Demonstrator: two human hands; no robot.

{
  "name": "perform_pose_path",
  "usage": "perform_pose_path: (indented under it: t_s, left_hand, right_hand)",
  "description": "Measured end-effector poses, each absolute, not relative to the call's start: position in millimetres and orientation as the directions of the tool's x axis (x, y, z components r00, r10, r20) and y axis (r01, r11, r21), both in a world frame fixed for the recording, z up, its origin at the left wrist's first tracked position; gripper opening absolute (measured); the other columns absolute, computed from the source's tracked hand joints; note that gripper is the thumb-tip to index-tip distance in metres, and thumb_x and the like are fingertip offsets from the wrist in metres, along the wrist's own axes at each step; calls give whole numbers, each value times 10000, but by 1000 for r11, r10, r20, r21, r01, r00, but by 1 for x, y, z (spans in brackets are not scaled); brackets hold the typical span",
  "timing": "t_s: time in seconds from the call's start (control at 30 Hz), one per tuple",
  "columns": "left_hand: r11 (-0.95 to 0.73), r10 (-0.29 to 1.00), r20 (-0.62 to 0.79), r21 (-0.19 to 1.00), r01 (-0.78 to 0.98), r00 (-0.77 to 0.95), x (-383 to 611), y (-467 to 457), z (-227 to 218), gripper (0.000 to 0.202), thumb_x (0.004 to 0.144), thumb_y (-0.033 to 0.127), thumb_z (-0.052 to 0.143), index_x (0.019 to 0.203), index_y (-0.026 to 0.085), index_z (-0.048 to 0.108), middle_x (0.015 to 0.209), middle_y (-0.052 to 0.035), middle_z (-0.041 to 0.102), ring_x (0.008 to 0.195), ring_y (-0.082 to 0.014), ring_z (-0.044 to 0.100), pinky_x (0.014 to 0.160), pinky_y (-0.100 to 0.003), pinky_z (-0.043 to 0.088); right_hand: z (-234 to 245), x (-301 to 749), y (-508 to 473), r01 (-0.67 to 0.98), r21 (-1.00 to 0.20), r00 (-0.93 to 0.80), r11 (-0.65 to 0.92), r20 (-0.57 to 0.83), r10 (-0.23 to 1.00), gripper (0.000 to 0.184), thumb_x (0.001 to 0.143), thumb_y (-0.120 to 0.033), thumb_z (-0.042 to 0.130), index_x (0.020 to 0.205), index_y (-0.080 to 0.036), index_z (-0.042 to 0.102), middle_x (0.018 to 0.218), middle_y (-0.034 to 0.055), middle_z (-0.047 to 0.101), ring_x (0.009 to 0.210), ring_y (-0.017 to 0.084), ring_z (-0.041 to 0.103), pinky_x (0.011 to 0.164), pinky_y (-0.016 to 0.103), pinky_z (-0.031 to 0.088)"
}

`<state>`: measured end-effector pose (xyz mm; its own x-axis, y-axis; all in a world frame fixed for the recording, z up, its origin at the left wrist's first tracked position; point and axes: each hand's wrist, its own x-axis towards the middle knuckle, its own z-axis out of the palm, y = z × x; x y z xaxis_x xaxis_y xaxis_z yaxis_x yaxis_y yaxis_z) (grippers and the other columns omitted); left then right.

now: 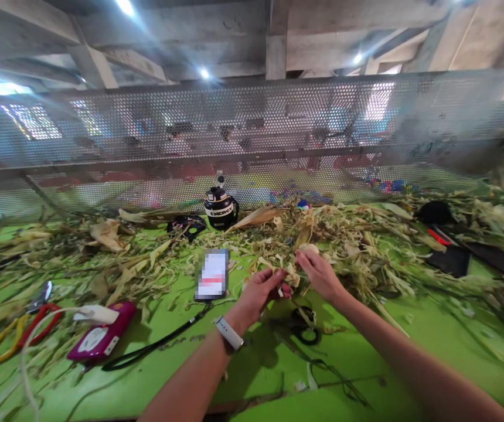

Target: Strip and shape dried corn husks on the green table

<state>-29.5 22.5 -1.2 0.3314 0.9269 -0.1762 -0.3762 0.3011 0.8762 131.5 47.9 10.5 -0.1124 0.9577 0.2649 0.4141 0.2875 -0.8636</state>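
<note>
Your left hand (257,293) is pinching pale husk (292,275) (likely light, fragile; favour its thicker edge). Your right hand (317,272) is obscuring its own grip.

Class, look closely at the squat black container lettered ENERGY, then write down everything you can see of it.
The squat black container lettered ENERGY looks like glossy plastic. A white band carrying the black capitals circles its body; above sits a dark lid, and a black loop hangs at its right side. It stands upright towards the far side of the green tabletop, before the grey perforated metal barrier. Dry tan husks lie beside its base; whether they touch it is unclear.
</note>
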Motion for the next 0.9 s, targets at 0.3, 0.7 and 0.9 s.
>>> perform_pose_path:
  t_s: [0.3,0.7,0.9]
  left_hand:
    - [243,949,-130,880,-408,286,-29,23,1,366,549,376,788,738,138,583,594,24,624,536,-90,574,555,-208,440]
    - [228,924,-123,937,-265,361,-43,27,7,319,613,337,754,712,151,514,520,20,621,453,-89,544,511,-211,414]
    - [232,935,-95,893,-386,343,-39,26,7,334,601,324,766,759,158,523,626,7,656,569,-113,614,628,-236,462]
  right_hand:
    - [1,117,33,350,-893,-246,284,205,947,412,834,-541,416,614,-196,466,560,-20,465,549,118,415,517,238,312]
    - [5,132,51,398,-863,-225,311,237,945,408,824,-514,434,556,-207,424,484,-41,377,481,109,348,480,254,272]
    - [12,135,49,390,-877,-156,280,237,959,381,831,-511,430,595,-214,453,507,-19,485,497,126,428,511,263,325]
